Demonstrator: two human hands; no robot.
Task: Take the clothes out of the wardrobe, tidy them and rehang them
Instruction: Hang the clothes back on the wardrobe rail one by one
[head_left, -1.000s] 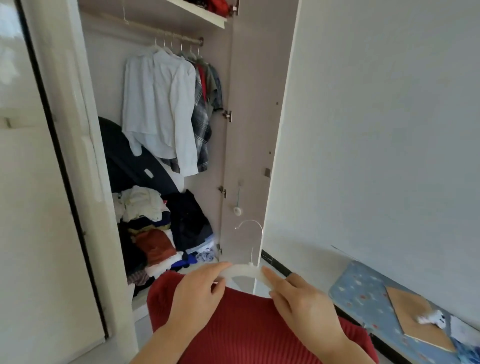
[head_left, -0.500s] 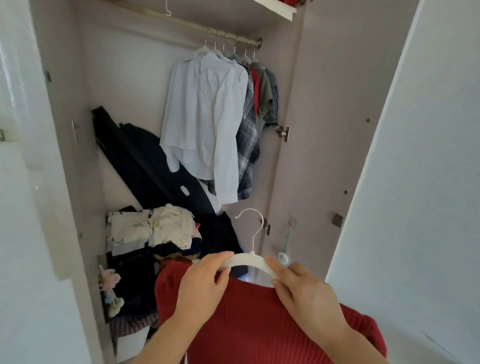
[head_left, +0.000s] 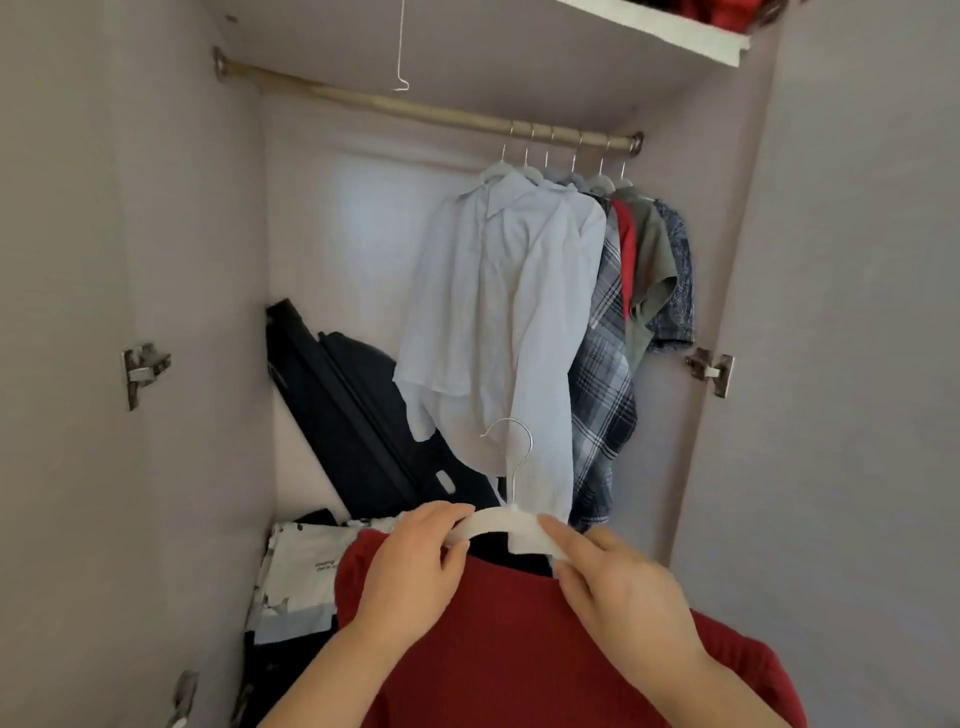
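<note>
A red ribbed sweater (head_left: 519, 649) hangs on a white hanger (head_left: 504, 526) with a metal hook, low in the middle of the view. My left hand (head_left: 410, 571) grips the hanger's left arm and my right hand (head_left: 618, 592) grips its right arm. The wardrobe rail (head_left: 395, 106) runs across the top. At its right end hang a white shirt (head_left: 498, 312), a plaid shirt (head_left: 602, 395) and several other garments. The rail's left stretch is bare.
A dark suitcase (head_left: 353, 415) leans against the back wall. Folded clothes (head_left: 296, 577) are piled on the wardrobe floor at lower left. A shelf (head_left: 654, 31) with red items sits above the rail. A thin wire hook (head_left: 400, 52) dangles at the top.
The view has moved closer and into the wardrobe. Both hands still hold the hanger with the red sweater, now in front of the hanging white shirt.
</note>
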